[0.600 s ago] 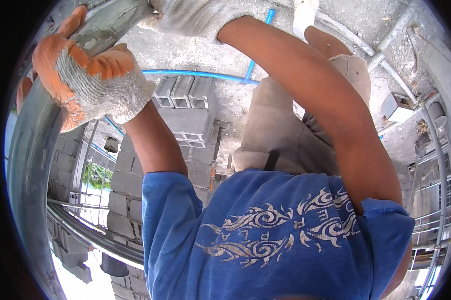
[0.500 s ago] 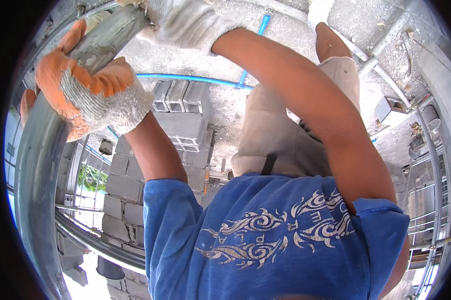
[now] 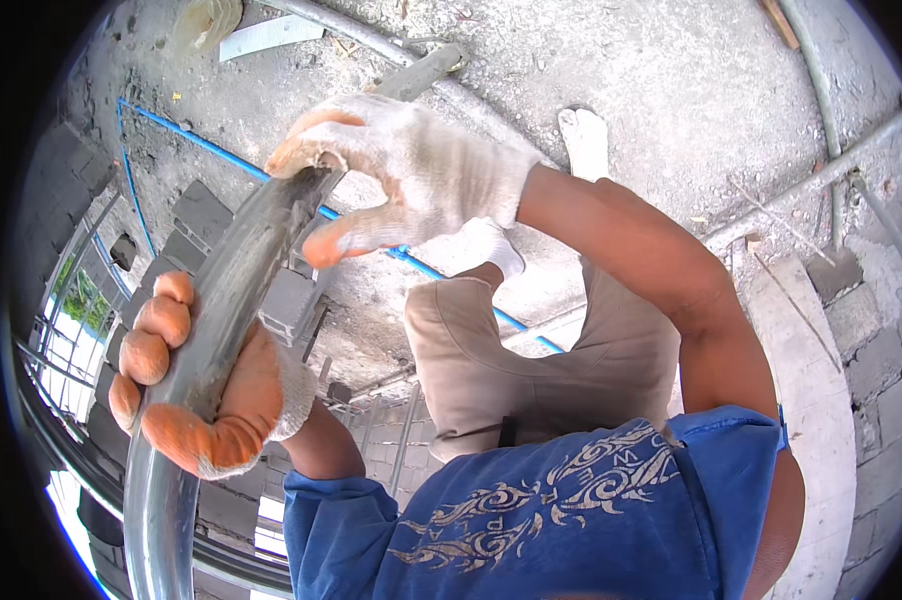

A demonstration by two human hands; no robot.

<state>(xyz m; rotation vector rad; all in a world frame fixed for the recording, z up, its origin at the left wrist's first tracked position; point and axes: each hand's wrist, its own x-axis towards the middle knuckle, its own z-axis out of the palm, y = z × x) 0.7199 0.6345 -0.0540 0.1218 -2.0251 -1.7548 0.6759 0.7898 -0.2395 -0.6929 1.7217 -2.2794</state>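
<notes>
A wide fisheye camera worn on the person's head looks steeply down past the chest, taking in the left hand [image 3: 256, 400] at close range, left of the view's centre, and the right hand [image 3: 416, 165] above and to the right of it. The blue shirt [image 3: 561, 510] fills the lower edge to the right of the left hand, while the grey ground [image 3: 661, 80] lies farther off, beyond the right hand. Well out to the right of that hand, a block wall [image 3: 883, 420] bends with the lens's round edge.

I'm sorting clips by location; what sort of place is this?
Likely a building site: block wall, blue pipe on rough concrete, and a grey pole in the gloved left hand.
</notes>
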